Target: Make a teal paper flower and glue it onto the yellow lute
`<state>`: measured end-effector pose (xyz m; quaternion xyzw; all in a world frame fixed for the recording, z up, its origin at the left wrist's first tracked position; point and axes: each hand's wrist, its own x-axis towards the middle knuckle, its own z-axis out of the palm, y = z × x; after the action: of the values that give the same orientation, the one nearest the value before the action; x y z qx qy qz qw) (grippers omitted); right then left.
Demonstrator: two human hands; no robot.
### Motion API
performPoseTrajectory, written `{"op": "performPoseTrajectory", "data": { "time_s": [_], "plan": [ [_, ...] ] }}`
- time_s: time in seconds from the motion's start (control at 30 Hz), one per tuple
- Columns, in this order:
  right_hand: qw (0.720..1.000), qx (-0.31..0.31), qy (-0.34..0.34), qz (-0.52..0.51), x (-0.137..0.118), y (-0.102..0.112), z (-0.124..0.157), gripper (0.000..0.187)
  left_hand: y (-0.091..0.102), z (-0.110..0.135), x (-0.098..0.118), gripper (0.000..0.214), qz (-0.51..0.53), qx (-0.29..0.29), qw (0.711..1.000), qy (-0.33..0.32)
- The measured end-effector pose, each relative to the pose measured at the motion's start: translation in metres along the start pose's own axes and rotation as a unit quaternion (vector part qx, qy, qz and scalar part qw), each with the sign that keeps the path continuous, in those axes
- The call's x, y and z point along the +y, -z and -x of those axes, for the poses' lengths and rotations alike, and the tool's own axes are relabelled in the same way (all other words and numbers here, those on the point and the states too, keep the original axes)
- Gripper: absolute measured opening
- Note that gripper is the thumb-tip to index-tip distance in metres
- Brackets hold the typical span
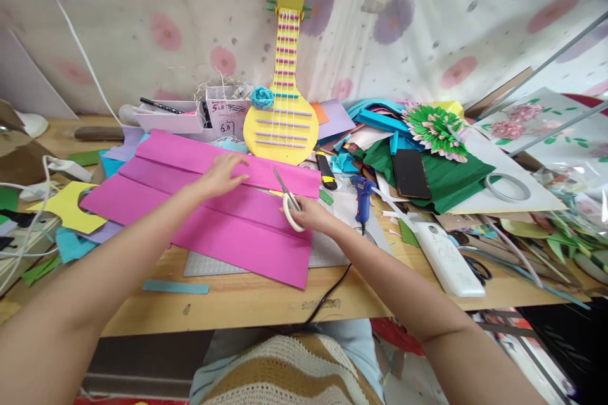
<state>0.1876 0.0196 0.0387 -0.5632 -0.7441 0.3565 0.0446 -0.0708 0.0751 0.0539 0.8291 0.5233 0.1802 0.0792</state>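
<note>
A large folded sheet of magenta paper (247, 247) lies across the grey cutting mat (209, 264) and the wooden table. My left hand (223, 176) rests on its upper part, fingers spread and holding nothing. In my right hand (308, 212) is a pair of scissors (293, 210) with white handles, the blades pointing away from me and up to the left over the paper. A yellow paper lute (285, 123) with pink and green pegs and pale strings leans on the wall just beyond the sheet.
Right of the paper lie a yellow-and-black utility knife (325, 169), a blue glue gun (363, 199), a phone (411, 174) and a white power bank (449, 259). A green paper flower (437, 126) sits behind. A blue strip (175, 286) lies near the front edge; cables (44, 215) cross the left.
</note>
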Motion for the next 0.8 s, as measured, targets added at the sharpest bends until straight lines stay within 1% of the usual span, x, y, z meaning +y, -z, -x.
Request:
{"op": "performPoseTrajectory", "data": {
  "time_s": [0.07,0.1,0.17,0.2,0.27,0.3,0.37,0.43,0.53,0.6,0.67,0.73,0.8],
  "plan": [
    [0.998,-0.038,0.035,-0.025,0.003,0.011,-0.003,0.039,-0.005,0.029,0.004,0.026,0.034,-0.093,0.993,-0.062],
    [0.996,-0.061,0.054,-0.034,0.003,0.017,-0.004,0.038,-0.008,0.043,0.005,0.027,0.040,-0.116,0.990,-0.074],
    [0.985,-0.129,0.099,-0.055,-0.001,0.027,-0.010,0.035,-0.015,0.068,0.006,0.031,0.024,-0.119,0.990,-0.068],
    [0.980,-0.161,0.106,-0.056,-0.003,0.030,-0.014,0.035,-0.019,0.078,0.005,0.034,0.013,-0.101,0.993,-0.057],
    [0.971,-0.215,0.096,-0.050,-0.010,0.034,-0.024,0.038,-0.027,0.091,0.003,0.044,-0.007,-0.056,0.998,-0.023],
    [0.967,-0.235,0.087,-0.042,-0.014,0.034,-0.030,0.039,-0.031,0.095,0.002,0.050,-0.017,-0.038,0.999,-0.002],
    [0.961,-0.265,0.074,-0.017,-0.022,0.035,-0.039,0.038,-0.038,0.099,0.003,0.059,-0.040,-0.031,0.998,0.031],
    [0.958,-0.277,0.071,0.012,-0.029,0.036,-0.044,0.035,-0.043,0.100,0.009,0.063,-0.060,-0.054,0.996,0.037],
    [0.955,-0.286,0.081,0.024,-0.033,0.042,-0.042,0.035,-0.048,0.100,0.023,0.064,-0.067,-0.094,0.993,0.016],
    [0.948,-0.306,0.091,0.022,-0.030,0.048,-0.038,0.037,-0.052,0.101,0.032,0.064,-0.066,-0.096,0.993,0.004],
    [0.938,-0.332,0.099,0.024,-0.024,0.052,-0.035,0.038,-0.058,0.103,0.042,0.064,-0.066,-0.083,0.994,0.004],
    [0.928,-0.356,0.101,0.035,-0.017,0.055,-0.035,0.035,-0.064,0.107,0.052,0.065,-0.063,-0.073,0.995,0.014],
    [0.926,-0.363,0.098,0.041,-0.011,0.055,-0.037,0.031,-0.069,0.112,0.064,0.066,-0.056,-0.073,0.995,0.022]
  ]
}}
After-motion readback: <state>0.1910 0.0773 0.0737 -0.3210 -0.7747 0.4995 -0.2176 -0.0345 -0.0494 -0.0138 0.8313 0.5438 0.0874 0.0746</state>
